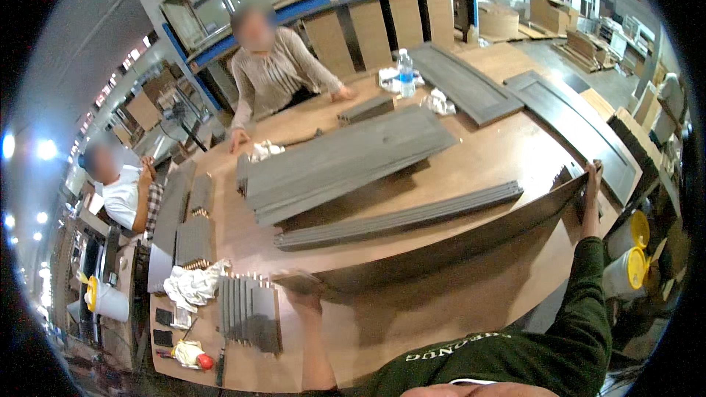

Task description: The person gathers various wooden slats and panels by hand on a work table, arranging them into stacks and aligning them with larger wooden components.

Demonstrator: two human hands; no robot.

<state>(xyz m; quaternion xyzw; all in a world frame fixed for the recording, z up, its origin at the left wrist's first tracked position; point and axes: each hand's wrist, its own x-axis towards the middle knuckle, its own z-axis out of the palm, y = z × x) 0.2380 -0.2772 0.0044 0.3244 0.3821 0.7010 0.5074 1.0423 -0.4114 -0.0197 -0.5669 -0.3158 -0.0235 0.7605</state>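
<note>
I hold a long thin brown panel (456,242) by its two ends, tilted up off the wooden table (500,154). My left hand (303,295) grips its left end near a row of grey pieces with dowels (250,312). My right hand (592,176) grips its right end at the table's right edge. Just beyond the panel lies a bundle of long grey strips (401,217), and behind that a stack of large grey boards (346,162).
A person across the table leans both hands on it (276,73); another person sits at far left (121,187). A water bottle (405,73), white rags (193,285), grey door panels (463,84), small grey stacks (193,239) and yellow-lidded buckets (634,250) surround the work area.
</note>
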